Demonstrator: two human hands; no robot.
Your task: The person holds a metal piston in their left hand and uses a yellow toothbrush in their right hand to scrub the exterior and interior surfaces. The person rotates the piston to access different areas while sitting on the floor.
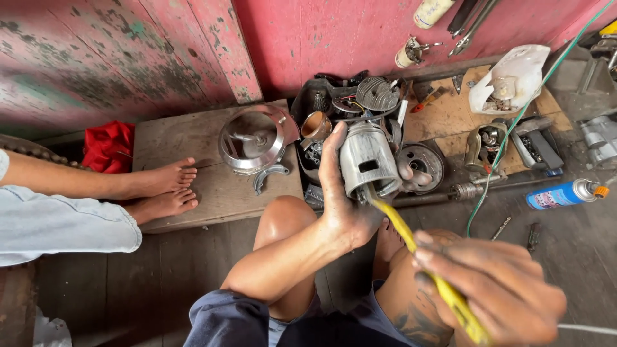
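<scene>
- Left hand (344, 193): fingers wrapped around the side of a grey metal piston (367, 160), thumb on the near side, fingertips reaching up past its crown edge; the grip turns the skirt opening toward the viewer, seemingly so the tool can get at it.
- Right hand (495, 283): fingers closed around the handle of a yellow-handled tool (418, 247), held low and slanting; its tip meets the lower edge of the piston, whether inside the skirt or against it cannot be told.
- Piston: raised above the knees, clear of the floor, just in front of the heap of parts.
- Dark tray of engine parts (347, 103): directly behind the piston, holding a finned cylinder head (378, 93), wires and a small copper-coloured cup (316, 125); near enough to reach without shifting.
- Round metal cover (252, 138): lying open side up on a wooden board (193, 193), a curved metal piece beside it.
- Blue spray can (562, 193): on its side on the floor to the right, near a green cable (514, 128).
- White plastic bag (514, 77): on a plywood sheet by the pink wall (334, 32), small parts inside.
- Another person's bare feet (164, 189): resting on the board at left, a red cloth (109, 146) behind them.
</scene>
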